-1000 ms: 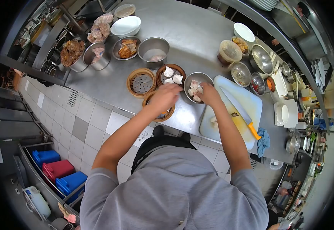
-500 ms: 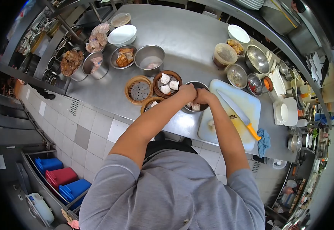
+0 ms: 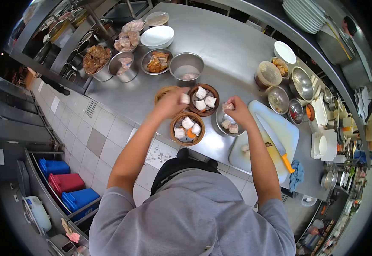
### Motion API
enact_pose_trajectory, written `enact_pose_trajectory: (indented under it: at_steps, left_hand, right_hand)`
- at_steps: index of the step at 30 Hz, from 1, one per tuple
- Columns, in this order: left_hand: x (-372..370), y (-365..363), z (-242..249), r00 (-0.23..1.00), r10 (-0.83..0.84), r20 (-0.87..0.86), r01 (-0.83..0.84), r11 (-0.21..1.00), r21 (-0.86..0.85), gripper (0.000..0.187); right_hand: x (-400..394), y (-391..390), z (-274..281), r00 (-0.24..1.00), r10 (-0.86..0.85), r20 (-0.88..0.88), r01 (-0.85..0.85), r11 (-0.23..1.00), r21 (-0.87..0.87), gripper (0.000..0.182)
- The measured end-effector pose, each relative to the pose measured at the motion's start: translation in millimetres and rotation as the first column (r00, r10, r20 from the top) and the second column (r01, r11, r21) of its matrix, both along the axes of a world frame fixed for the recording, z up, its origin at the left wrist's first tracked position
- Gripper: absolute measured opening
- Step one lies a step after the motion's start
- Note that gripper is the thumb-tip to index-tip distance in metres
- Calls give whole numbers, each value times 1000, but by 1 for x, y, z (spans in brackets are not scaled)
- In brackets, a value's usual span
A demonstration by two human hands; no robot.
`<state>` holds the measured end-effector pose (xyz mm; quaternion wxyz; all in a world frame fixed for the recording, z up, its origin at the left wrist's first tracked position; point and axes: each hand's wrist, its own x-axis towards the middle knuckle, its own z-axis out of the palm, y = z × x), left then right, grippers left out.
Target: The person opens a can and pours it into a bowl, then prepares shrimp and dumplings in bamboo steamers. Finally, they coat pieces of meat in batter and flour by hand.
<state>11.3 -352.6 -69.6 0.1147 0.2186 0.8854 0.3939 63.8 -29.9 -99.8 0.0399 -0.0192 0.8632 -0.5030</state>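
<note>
My left hand (image 3: 172,104) is closed on a white dumpling (image 3: 185,98), over the edge of a light bamboo steamer (image 3: 162,92) that it partly covers. Beside it, a darker bamboo steamer (image 3: 217,97) has three white dumplings (image 3: 200,105) in it. Nearer to me, another bamboo steamer (image 3: 173,139) contains three dumplings (image 3: 187,123) and an orange piece. My right hand (image 3: 240,114) pinches a pale, pinkish dumpling (image 3: 227,106) above the rim of a metal bowl (image 3: 221,127), where more such dumplings (image 3: 233,128) lie.
Right of the bowl, a white cutting board (image 3: 254,147) bears a large knife (image 3: 275,143) with an orange handle. A blue cloth (image 3: 297,175) is by its corner. Metal pots (image 3: 187,64) and a white bowl (image 3: 157,37) stand farther back on the steel table (image 3: 220,42).
Both hands were together at the metal bowl. My left hand has moved left to the light steamer with a dumpling, while my right stays near the bowl. The view has shifted.
</note>
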Motion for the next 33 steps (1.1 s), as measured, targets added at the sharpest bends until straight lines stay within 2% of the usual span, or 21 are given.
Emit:
enact_pose_trajectory:
  at_steps: [3, 6, 7, 8, 12, 16, 19, 22, 25, 26, 27, 28, 33]
  left_hand:
    - [-16, -60, -29, 980, 198, 35, -192, 972, -132, 48]
    - [-12, -66, -34, 978, 66, -197, -117, 959, -259, 43]
    - [-10, -64, -37, 969, 81, -234, -145, 952, -271, 44]
    - [-8, -60, -41, 958, 95, -270, -173, 944, -281, 45]
    - [-6, -59, -48, 946, 136, -294, -236, 912, -336, 47]
    - [-6, -65, -53, 932, 150, -330, -251, 924, -287, 51]
    - [-9, -63, -54, 942, 171, -288, -261, 914, -310, 56]
    - [-9, -66, -54, 949, 157, -274, -227, 941, -249, 58]
    - [-4, -74, -41, 962, 172, -213, -211, 962, -175, 61]
    - [-4, -79, -44, 953, 170, -250, -214, 963, -162, 61]
    - [-7, -83, -48, 942, 170, -288, -219, 965, -147, 61]
    - [-8, -85, -51, 931, 171, -324, -224, 966, -133, 62]
    - [-10, -72, -51, 923, 203, -328, -310, 897, -316, 82]
  right_hand:
    - [-19, -61, -8, 991, 103, -84, -111, 990, -87, 35]
    - [-41, -133, -11, 960, 142, -239, -168, 982, -89, 35]
    - [-46, -152, -7, 949, 154, -275, -181, 981, -75, 35]
    - [-51, -166, -1, 907, 199, -372, -150, 976, 156, 35]
    - [-75, -190, -31, 824, 348, -448, -149, 895, 420, 31]
    - [-80, -198, -31, 820, 380, -428, -142, 860, 491, 29]
    - [-84, -203, -35, 816, 386, -430, -150, 860, 487, 29]
    - [-76, -204, -21, 846, 367, -388, -161, 868, 470, 31]
    - [-75, -187, -3, 888, 296, -353, -198, 937, 288, 35]
    - [-64, -175, 18, 895, 260, -362, -179, 953, 243, 36]
    - [-63, -160, 17, 970, 168, -173, -137, 975, 177, 35]
    - [-58, -142, 20, 975, 153, -163, -126, 978, 166, 35]
    - [-38, -28, 6, 993, 90, -78, -79, 989, 126, 34]
